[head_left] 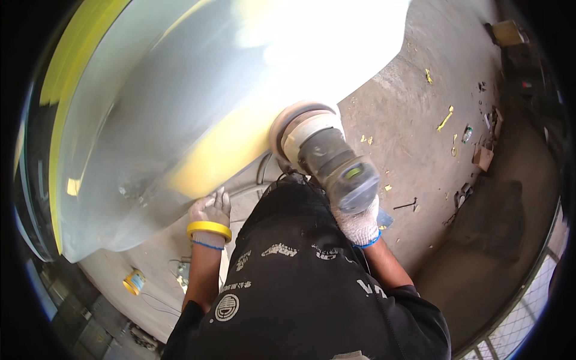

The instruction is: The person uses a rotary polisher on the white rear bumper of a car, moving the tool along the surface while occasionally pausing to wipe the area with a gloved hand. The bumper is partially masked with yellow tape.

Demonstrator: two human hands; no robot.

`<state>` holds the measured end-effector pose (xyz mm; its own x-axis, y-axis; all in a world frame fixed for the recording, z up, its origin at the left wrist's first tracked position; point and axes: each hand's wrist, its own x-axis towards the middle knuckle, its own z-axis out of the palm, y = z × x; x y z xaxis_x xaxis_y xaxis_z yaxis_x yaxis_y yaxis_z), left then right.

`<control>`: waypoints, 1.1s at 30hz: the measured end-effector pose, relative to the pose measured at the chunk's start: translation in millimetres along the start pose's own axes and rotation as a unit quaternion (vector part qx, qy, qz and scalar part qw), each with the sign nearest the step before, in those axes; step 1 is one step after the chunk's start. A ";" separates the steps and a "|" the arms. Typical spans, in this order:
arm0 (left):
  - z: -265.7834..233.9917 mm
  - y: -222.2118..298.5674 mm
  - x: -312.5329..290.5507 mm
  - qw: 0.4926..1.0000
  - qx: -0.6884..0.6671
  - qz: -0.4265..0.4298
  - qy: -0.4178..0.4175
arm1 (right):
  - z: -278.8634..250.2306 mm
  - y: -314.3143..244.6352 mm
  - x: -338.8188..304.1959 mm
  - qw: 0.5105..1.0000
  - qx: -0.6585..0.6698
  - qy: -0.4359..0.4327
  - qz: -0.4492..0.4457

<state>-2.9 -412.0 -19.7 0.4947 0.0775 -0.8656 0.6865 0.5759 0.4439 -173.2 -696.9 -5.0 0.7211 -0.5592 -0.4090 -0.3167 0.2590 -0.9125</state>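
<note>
A large curved vehicle panel (180, 108), grey-white with yellow filler patches, fills the upper left. My right hand (359, 223), in a white knit glove with a blue cuff, grips a round-pad power sander (324, 150) from below. The sander's disc meets the panel's lower edge beside a yellow patch (222, 150); its body looks blurred. My left hand (211, 207), gloved and dusty, rests its fingers at the panel's edge, holding nothing. Around that wrist sits a roll of yellow tape (209, 229).
Yellow scraps (444, 119) and debris litter the concrete floor (414, 150) at right. A dark hammer-like tool (407, 205) and a cardboard box (483, 158) lie there. At lower left stands a yellow tub (134, 282) near a thin cable (159, 303).
</note>
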 end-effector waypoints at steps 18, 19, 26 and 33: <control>183.2 -39.4 -80.6 0.286 0.668 0.597 -0.341 | -88.8 -77.5 124.0 0.992 -0.060 0.096 -0.053; 199.9 -39.7 -84.3 0.259 0.668 0.615 -0.329 | -89.5 -83.9 123.6 0.995 -0.042 0.083 -0.031; 268.7 -31.7 -92.2 0.023 0.680 0.697 -0.226 | -66.3 -72.3 90.7 0.990 -0.103 -0.036 -0.083; 229.0 -38.4 -52.1 -0.004 0.753 0.596 -0.278 | -85.1 -71.5 126.6 0.997 0.066 0.003 -0.039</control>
<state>67.1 -624.5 61.5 0.2525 -0.9628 -0.0961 -0.9652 -0.2437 -0.0945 -111.7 -853.2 7.6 0.7366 -0.5864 -0.3370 -0.1755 0.3155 -0.9326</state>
